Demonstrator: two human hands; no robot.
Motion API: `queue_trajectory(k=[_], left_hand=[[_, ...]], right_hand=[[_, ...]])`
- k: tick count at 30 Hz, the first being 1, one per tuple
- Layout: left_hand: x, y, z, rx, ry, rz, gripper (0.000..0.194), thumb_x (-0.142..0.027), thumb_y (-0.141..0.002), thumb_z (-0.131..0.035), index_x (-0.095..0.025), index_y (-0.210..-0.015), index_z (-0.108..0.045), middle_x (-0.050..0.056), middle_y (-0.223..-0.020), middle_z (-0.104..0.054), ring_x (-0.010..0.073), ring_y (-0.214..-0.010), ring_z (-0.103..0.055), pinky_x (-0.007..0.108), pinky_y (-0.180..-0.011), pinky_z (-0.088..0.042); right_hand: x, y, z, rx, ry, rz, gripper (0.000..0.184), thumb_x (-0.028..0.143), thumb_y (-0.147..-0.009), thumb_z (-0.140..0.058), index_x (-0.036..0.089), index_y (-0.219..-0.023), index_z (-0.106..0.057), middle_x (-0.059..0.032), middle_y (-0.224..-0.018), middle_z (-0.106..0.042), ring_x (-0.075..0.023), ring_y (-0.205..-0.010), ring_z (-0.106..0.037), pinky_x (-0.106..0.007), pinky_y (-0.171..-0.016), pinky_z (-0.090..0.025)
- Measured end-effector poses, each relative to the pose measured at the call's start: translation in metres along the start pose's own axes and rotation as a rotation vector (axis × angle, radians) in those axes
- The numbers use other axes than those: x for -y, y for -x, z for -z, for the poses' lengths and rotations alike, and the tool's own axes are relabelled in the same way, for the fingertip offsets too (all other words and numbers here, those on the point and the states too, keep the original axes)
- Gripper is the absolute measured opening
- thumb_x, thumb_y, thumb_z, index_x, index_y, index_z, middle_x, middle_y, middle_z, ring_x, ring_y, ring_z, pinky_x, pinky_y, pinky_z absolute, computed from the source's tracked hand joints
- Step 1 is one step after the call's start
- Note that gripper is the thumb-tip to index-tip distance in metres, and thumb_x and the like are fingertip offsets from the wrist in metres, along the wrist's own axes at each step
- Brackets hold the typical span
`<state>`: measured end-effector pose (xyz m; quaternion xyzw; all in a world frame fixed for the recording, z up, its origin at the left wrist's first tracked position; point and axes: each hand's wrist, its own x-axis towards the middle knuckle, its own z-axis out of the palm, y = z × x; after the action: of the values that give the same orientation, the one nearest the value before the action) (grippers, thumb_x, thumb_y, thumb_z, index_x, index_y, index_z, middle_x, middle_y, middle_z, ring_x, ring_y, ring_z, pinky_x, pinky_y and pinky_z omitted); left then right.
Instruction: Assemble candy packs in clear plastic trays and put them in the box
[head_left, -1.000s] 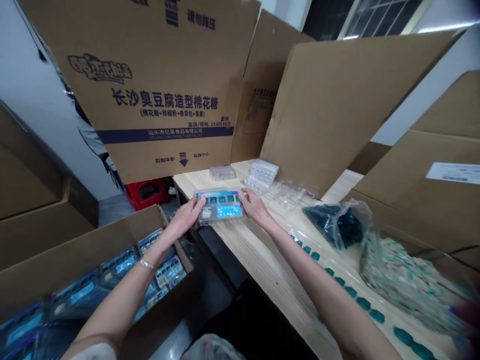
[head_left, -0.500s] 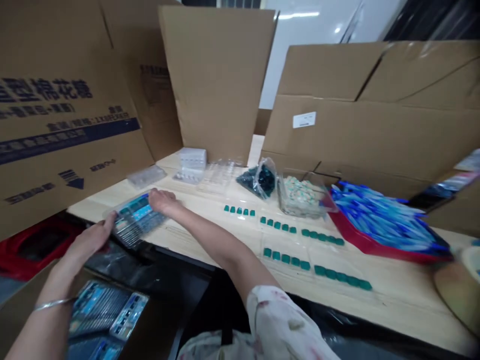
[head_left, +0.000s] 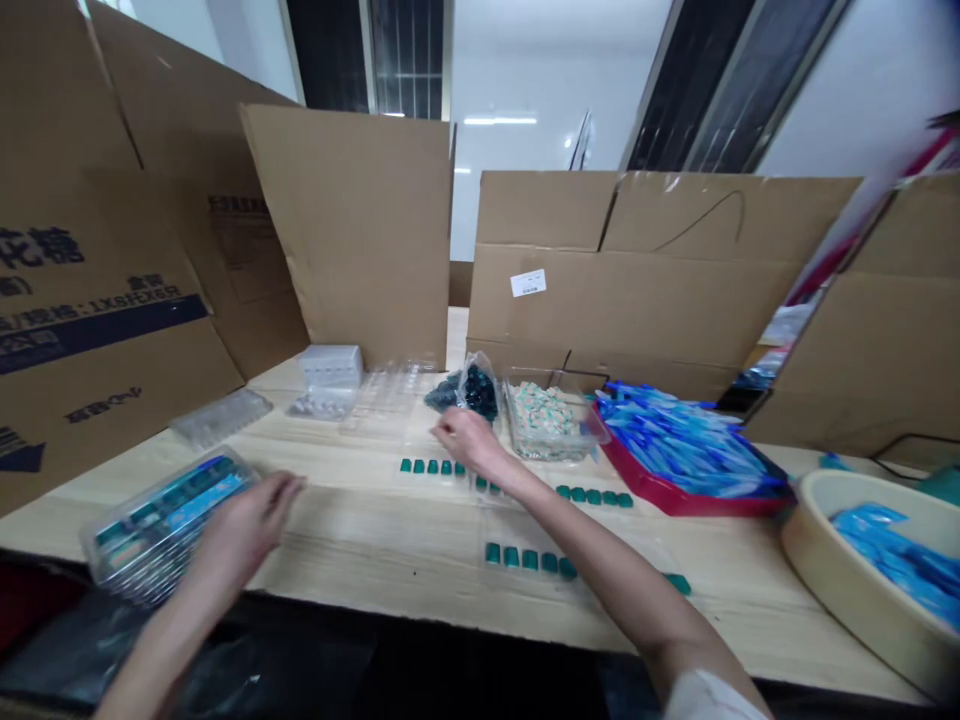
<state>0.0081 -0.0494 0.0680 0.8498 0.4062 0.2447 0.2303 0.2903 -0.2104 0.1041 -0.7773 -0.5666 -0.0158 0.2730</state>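
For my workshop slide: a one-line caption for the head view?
Left hand at a filled blister pack; right hand over teal pieces on a wooden table.

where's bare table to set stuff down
The widest bare table lies between the left hand by the blister pack and the green pieces. Another patch sits between those pieces and the round tub. The back is crowded around the bag, plastic box and red tray.

Cardboard sheets (head_left: 360, 230) stand upright along back of wood table (head_left: 375, 540), one w/ white label (head_left: 528, 283). Far R end: red tray (head_left: 675, 505) heaped w/ blue items (head_left: 690, 450), clear tub (head_left: 544, 420) of pale mixed bits just beside it, round beige tub (head_left: 825, 560) w/ more blue items at front corner. Printed carton (head_left: 97, 300) on L.
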Motion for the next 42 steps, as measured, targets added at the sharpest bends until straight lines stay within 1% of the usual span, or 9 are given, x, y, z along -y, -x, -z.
queue_trajectory(k=[5,13,23,26,30,34,37,40,42], left_hand=[[-0.069,-0.080,-0.095,0.101,0.071,-0.291,0.022,-0.035,-0.083,-0.046,-0.021,-0.086,-0.062,0.012,-0.097,-0.063,0.0280,-0.095,-0.055,0.036,-0.086,-0.037],[-0.068,-0.149,-0.158,0.145,-0.061,-0.250,0.042,-0.036,-0.060,-0.074,-0.016,-0.094,-0.059,0.016,-0.109,-0.055,0.0355,-0.110,-0.041,0.049,-0.093,-0.031],[-0.054,-0.129,-0.124,0.125,-0.064,-0.439,0.041,-0.030,-0.073,-0.063,-0.016,-0.110,-0.055,0.014,-0.116,-0.050,0.0298,-0.115,-0.039,0.043,-0.102,-0.029],[-0.074,-0.092,-0.110,0.057,0.093,-0.631,0.038,-0.029,-0.076,-0.061,-0.020,-0.113,-0.056,0.014,-0.119,-0.050,0.0300,-0.120,-0.038,0.047,-0.104,-0.027],[-0.118,-0.029,-0.114,0.170,0.332,-0.789,0.035,-0.023,-0.078,-0.060,-0.022,-0.113,-0.060,0.014,-0.120,-0.055,0.0317,-0.128,-0.034,0.050,-0.109,-0.021],[-0.151,0.011,-0.129,0.332,0.422,-0.914,0.041,-0.021,-0.081,-0.057,-0.021,-0.122,-0.055,0.014,-0.124,-0.055,0.0304,-0.128,-0.038,0.052,-0.109,-0.023],[-0.160,0.012,-0.135,0.269,0.342,-1.005,0.056,-0.031,-0.075,-0.066,-0.022,-0.127,-0.048,0.013,-0.131,-0.049,0.0319,-0.130,-0.033,0.057,-0.107,-0.021],[-0.161,-0.007,-0.135,0.112,0.475,-0.764,0.068,-0.040,-0.071,-0.068,-0.021,-0.131,-0.041,0.016,-0.137,-0.040,0.0320,-0.130,-0.032,0.055,-0.106,-0.024],[-0.164,-0.022,-0.134,0.235,0.688,-0.456,0.067,-0.042,-0.076,-0.062,-0.021,-0.134,-0.034,0.017,-0.137,-0.038,0.0300,-0.122,-0.043,0.050,-0.097,-0.039]], right_hand=[[-0.082,0.083,0.052,-0.167,-0.009,-0.067,0.021,0.030,-0.085,-0.048,0.018,-0.074,-0.062,-0.0050,-0.076,-0.064,-0.0175,-0.070,-0.060,-0.030,-0.066,-0.047],[-0.136,0.189,0.054,-0.120,-0.103,-0.234,0.025,0.044,-0.081,-0.050,0.024,-0.072,-0.062,-0.0052,-0.074,-0.067,-0.0193,-0.063,-0.064,-0.028,-0.056,-0.053],[-0.121,0.184,0.039,-0.143,-0.232,-0.218,0.025,0.046,-0.079,-0.054,0.025,-0.075,-0.065,-0.0068,-0.079,-0.068,-0.0212,-0.070,-0.065,-0.030,-0.059,-0.055],[-0.090,0.164,0.033,-0.111,-0.435,-0.272,0.026,0.044,-0.080,-0.055,0.024,-0.093,-0.064,-0.0086,-0.092,-0.067,-0.0205,-0.076,-0.065,-0.031,-0.064,-0.056],[-0.051,0.125,0.018,-0.144,-0.898,-0.344,0.065,0.046,-0.078,-0.058,0.023,-0.133,-0.034,-0.0145,-0.122,-0.056,-0.0192,-0.083,-0.065,-0.034,-0.067,-0.056],[-0.037,0.098,0.006,-0.205,-1.154,-0.422,0.067,0.043,-0.077,-0.061,0.020,-0.134,-0.034,-0.0125,-0.117,-0.060,-0.0185,-0.091,-0.063,-0.033,-0.077,-0.052],[-0.047,0.100,0.009,-0.293,-1.173,-0.471,0.057,0.042,-0.077,-0.062,0.018,-0.125,-0.046,-0.0081,-0.103,-0.066,-0.0165,-0.083,-0.063,-0.028,-0.071,-0.051],[-0.059,0.113,0.022,-0.290,-1.179,-0.498,0.053,0.042,-0.077,-0.062,0.019,-0.122,-0.049,-0.0050,-0.094,-0.067,-0.0136,-0.070,-0.062,-0.025,-0.062,-0.048],[-0.063,0.122,0.032,-0.201,-1.167,-0.485,0.052,0.043,-0.076,-0.063,0.018,-0.121,-0.051,-0.0042,-0.087,-0.067,-0.0133,-0.067,-0.062,-0.025,-0.061,-0.047]])
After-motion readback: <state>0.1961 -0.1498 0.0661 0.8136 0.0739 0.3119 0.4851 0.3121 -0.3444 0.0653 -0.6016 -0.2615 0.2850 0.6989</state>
